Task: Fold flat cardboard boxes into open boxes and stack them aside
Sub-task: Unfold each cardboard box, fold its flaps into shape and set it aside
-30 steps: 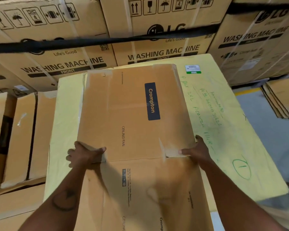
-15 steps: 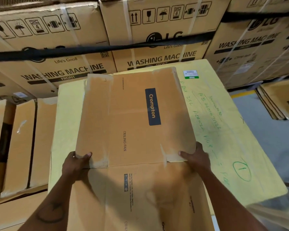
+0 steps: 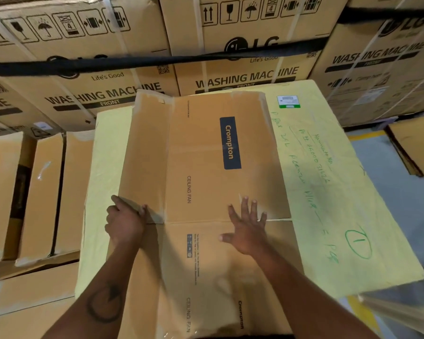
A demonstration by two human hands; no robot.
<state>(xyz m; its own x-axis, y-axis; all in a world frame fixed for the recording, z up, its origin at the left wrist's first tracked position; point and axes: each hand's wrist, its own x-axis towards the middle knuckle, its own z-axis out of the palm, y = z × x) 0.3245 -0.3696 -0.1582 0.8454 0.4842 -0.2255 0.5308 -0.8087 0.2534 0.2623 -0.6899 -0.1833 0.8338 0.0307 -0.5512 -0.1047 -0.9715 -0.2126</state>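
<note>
A flat brown Crompton ceiling fan box [image 3: 201,152] lies on a big yellow-wrapped carton [image 3: 340,192] in front of me. My left hand [image 3: 124,221] grips the near corner of the box's left flap, thumb on top, and that flap is lifted a little. My right hand [image 3: 247,231] lies flat with spread fingers on the box's middle crease, pressing down near the slit between flaps. The box's near half runs under my forearms to the bottom edge of the view.
Stacked LG washing machine cartons [image 3: 242,52] wall off the far side, with a black strap [image 3: 157,61] across them. Brown boxes [image 3: 42,192] stand at the left. More flat cardboard [image 3: 416,145] lies on the grey floor at the right.
My right hand let go of the right flap corner and moved left onto the box's top, fingers spread. My left hand kept its grip and the left flap has risen slightly.
</note>
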